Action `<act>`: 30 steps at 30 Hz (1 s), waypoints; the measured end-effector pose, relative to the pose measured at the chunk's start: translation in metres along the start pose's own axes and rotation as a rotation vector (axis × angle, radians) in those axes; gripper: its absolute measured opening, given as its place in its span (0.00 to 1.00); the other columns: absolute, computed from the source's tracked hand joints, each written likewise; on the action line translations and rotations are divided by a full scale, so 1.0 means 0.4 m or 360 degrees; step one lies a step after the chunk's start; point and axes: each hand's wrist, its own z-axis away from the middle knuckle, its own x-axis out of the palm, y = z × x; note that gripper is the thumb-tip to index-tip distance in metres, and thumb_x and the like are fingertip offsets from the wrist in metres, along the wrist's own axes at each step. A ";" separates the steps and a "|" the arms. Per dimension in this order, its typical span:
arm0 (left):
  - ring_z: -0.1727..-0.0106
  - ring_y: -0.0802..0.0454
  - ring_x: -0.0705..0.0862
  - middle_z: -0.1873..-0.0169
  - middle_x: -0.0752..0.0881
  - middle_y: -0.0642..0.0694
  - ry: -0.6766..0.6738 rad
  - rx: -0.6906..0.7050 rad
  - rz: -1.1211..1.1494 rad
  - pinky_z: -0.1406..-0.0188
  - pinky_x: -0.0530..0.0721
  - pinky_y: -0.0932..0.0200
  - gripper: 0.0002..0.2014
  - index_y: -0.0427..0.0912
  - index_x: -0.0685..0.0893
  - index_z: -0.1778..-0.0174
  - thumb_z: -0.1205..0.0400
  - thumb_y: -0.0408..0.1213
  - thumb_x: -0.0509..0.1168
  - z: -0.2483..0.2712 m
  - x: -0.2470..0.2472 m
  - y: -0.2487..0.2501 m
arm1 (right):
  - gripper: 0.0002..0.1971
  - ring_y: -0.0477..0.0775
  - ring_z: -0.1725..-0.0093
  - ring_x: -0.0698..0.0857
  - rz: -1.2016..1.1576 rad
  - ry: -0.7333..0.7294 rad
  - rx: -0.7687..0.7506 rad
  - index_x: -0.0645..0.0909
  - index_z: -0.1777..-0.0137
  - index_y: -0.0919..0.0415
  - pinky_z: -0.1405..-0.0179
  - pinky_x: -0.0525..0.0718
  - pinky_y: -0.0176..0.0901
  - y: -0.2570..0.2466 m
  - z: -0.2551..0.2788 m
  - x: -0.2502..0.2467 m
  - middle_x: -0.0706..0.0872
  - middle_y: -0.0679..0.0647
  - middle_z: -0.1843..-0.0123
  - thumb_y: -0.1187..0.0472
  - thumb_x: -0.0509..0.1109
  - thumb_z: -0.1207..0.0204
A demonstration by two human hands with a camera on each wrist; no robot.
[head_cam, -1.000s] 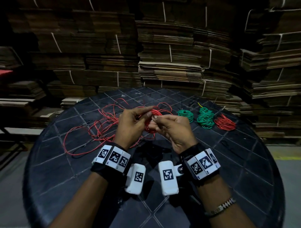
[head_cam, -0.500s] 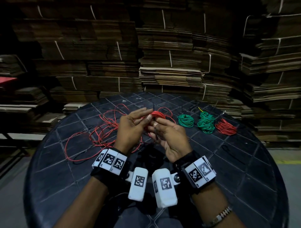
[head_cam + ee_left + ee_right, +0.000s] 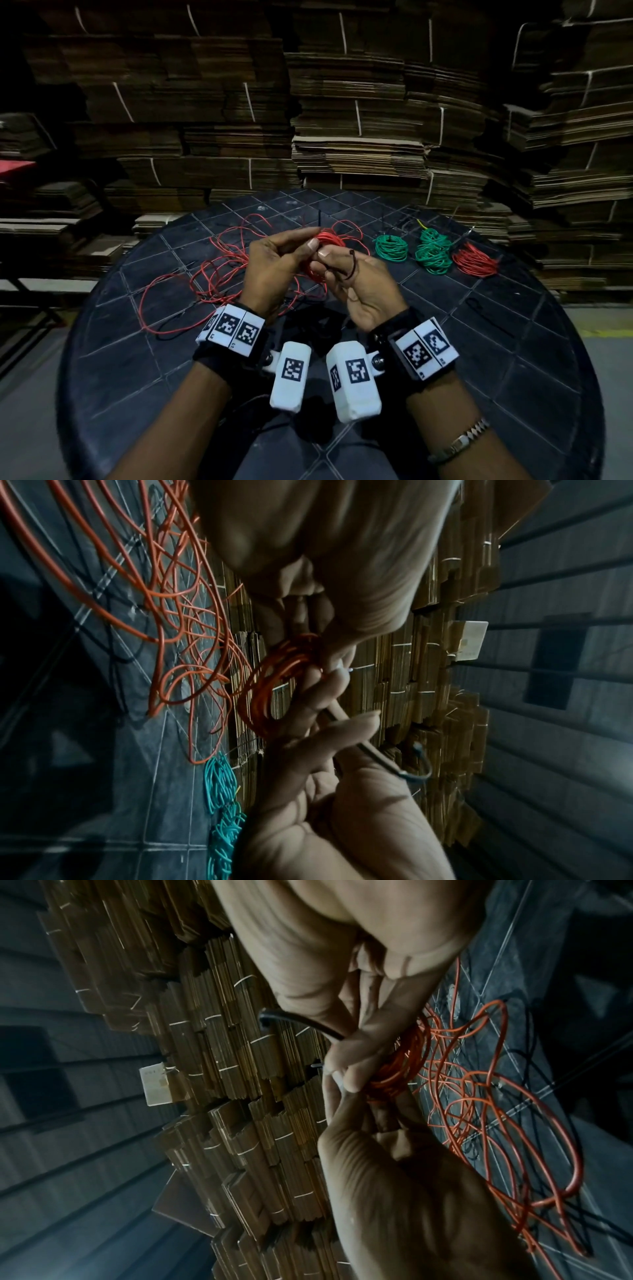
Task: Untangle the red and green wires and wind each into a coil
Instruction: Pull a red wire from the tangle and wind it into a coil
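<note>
Left hand (image 3: 274, 263) and right hand (image 3: 356, 287) both pinch the small red coil (image 3: 325, 243) above the round table (image 3: 513, 342); loose red wire (image 3: 205, 281) trails left of the coil, nearer the left hand.

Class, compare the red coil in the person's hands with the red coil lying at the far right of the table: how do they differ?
The held red coil is off the table, pinched by the left hand and right hand; the far-right red coil lies untouched. The held coil trails loose red wire; the far-right coil shows none. Both are red wire loops.
</note>
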 end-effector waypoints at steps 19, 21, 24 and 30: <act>0.45 0.45 0.94 0.49 0.95 0.42 0.0274 -0.0009 -0.0254 0.41 0.91 0.45 0.10 0.38 0.93 0.42 0.18 0.26 0.73 -0.030 -0.049 -0.021 | 0.19 0.49 0.54 0.87 0.0337 -0.0534 -0.0112 0.84 0.32 0.71 0.59 0.88 0.39 -0.088 0.035 -0.051 0.90 0.58 0.50 0.64 0.74 0.22; 0.45 0.47 0.94 0.49 0.95 0.44 0.0255 -0.0014 -0.0287 0.39 0.91 0.43 0.10 0.39 0.94 0.42 0.18 0.27 0.74 -0.027 -0.045 -0.018 | 0.14 0.45 0.62 0.83 0.0417 -0.0354 -0.0254 0.88 0.41 0.68 0.68 0.82 0.32 -0.087 0.026 -0.058 0.88 0.57 0.55 0.61 0.76 0.23; 0.43 0.51 0.93 0.47 0.95 0.47 0.0203 0.0023 -0.0335 0.38 0.90 0.48 0.11 0.41 0.94 0.41 0.18 0.28 0.75 -0.020 -0.038 -0.006 | 0.05 0.44 0.67 0.80 0.0471 -0.0179 -0.0352 0.91 0.54 0.60 0.73 0.76 0.30 -0.087 0.013 -0.070 0.86 0.57 0.57 0.59 0.77 0.22; 0.41 0.53 0.92 0.47 0.95 0.48 0.0041 0.0080 -0.0260 0.43 0.89 0.62 0.12 0.38 0.93 0.40 0.18 0.26 0.74 -0.005 -0.013 0.012 | 0.09 0.43 0.72 0.76 0.0693 0.0050 -0.0447 0.90 0.53 0.70 0.72 0.69 0.36 -0.081 0.001 -0.077 0.86 0.51 0.67 0.64 0.71 0.19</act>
